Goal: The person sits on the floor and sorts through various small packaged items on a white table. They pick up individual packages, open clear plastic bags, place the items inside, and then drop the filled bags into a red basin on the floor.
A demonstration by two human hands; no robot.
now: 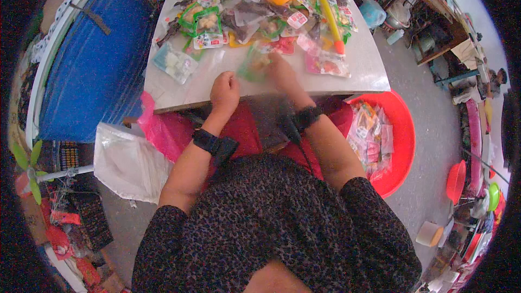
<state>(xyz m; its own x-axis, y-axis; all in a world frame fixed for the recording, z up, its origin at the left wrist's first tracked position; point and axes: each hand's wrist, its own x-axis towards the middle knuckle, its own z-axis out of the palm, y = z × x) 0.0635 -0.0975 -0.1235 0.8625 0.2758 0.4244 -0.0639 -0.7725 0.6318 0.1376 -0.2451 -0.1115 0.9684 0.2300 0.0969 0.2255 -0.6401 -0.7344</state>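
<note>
My right hand (283, 74), blurred, is at the table's near side with its fingers on a small green-edged clear food packet (254, 64), also blurred. To its left, my left hand (225, 90) is curled into a loose fist above the near edge of the white table (179, 95). Nothing shows in that fist. A pale blue-and-clear packet (176, 63) lies left of my hands, and a pink-and-clear packet (329, 65) to the right. Beyond them spreads a heap of sealed food packets (252, 12), some green-edged, others orange or dark.
Across the heap's right side lies a yellow stick (325, 4) with an orange tip. A red plastic basin (403, 146) holding several packets stands on the floor at right. At left are a white plastic bag (126, 162), a pink bag (163, 134) and a blue sheet (97, 57).
</note>
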